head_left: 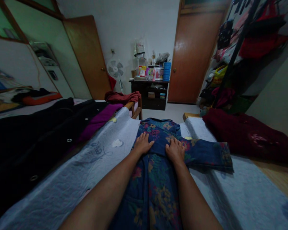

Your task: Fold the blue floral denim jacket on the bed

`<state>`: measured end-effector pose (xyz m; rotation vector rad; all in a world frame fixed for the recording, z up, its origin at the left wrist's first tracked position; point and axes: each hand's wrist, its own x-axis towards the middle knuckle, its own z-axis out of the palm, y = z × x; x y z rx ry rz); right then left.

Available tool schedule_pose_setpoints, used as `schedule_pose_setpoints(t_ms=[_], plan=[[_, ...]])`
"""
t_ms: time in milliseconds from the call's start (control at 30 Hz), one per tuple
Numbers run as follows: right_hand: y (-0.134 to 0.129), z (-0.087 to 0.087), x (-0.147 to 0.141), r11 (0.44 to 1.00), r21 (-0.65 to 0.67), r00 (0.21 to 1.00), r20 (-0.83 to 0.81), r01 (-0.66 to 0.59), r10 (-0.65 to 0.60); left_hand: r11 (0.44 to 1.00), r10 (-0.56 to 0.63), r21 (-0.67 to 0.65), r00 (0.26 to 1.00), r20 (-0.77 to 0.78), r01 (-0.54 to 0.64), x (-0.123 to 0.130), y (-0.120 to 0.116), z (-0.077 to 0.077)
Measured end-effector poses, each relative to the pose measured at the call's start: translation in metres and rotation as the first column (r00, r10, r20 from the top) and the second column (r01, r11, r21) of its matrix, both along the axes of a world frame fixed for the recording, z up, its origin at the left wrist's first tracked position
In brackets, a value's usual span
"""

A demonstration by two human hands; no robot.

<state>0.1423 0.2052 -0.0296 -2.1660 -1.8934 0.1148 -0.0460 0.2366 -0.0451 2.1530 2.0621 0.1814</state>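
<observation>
A dark blue floral jacket [158, 179] lies spread on the pale bed cover [105, 159]. One of its sleeves stretches out to the right; the other appears folded across the upper part. My left hand [143, 143] rests flat on the left side of that upper part, fingers extended. On the right side, my right hand [175, 150] lies flat near the base of the outstretched sleeve, its fingers also extended. Neither hand grasps the cloth.
Dark clothing with metal eyelets [50, 140] and a purple garment [98, 119] lie to the left. A maroon garment [249, 135] is at the right. Beyond the bed stand a dark cabinet [148, 102], a fan [116, 68] and wooden doors [196, 57].
</observation>
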Motion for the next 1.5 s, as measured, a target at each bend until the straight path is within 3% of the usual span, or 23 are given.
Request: schedule_pose_setpoints(t_ms=[333,633,867,967,1233,1500], plan=[[0.002,-0.003,0.0,0.999,0.032,1.0,0.003,-0.005,0.005,0.995,0.095,0.027,0.995,-0.029,-0.094,-0.012,0.051,0.0],[0.002,-0.005,0.0,0.999,0.052,1.0,0.008,-0.008,0.008,0.993,0.065,0.099,0.995,-0.081,-0.057,-0.021,0.088,0.001],[0.003,-0.006,0.001,0.999,0.043,1.0,0.0,-0.007,0.007,0.957,0.183,0.247,0.976,-0.115,-0.151,0.0,0.094,0.004],[0.002,-0.005,0.0,0.999,0.052,1.0,-0.001,-0.001,0.001,0.941,0.131,0.321,0.989,-0.07,-0.102,0.005,0.094,0.002],[0.003,-0.005,-0.004,0.999,0.05,0.999,-0.045,0.011,-0.008,0.94,0.046,0.34,0.999,-0.021,-0.036,0.001,0.094,0.0],[0.009,-0.01,-0.003,0.984,0.05,0.977,-0.123,-0.168,0.173,0.932,0.066,0.359,0.998,-0.006,-0.06,0.004,0.094,-0.004]])
